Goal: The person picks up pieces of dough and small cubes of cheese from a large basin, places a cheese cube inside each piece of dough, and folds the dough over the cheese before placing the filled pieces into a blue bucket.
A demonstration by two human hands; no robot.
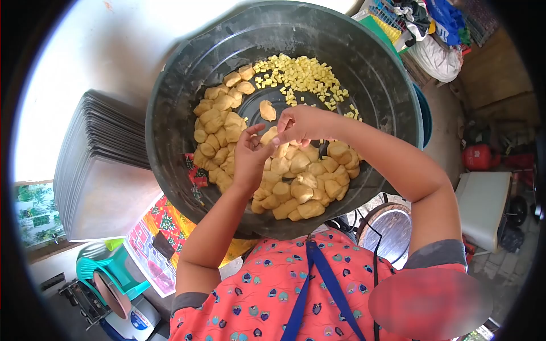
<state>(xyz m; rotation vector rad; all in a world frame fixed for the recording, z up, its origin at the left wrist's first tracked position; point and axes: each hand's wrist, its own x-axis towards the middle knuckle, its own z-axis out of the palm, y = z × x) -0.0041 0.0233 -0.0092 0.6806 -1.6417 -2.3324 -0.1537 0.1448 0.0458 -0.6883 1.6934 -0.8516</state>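
Observation:
A large black round tub holds many pieces of tan dough, heaped along its left and near sides. Small yellow cubes are scattered at the tub's far side. One dough piece lies apart near the middle, just beyond my hands. Between my hands is another small dough piece. My left hand curls its thumb and fingers round the left side of it. My right hand pinches at its right edge, fingertips bent inward and partly hidden. Both hands are above the dough heap.
A tall stack of dark trays stands left of the tub. Lower left are a teal plastic chair and a white scale. Beside the tub's near right edge is a round stool. Bags lie at upper right.

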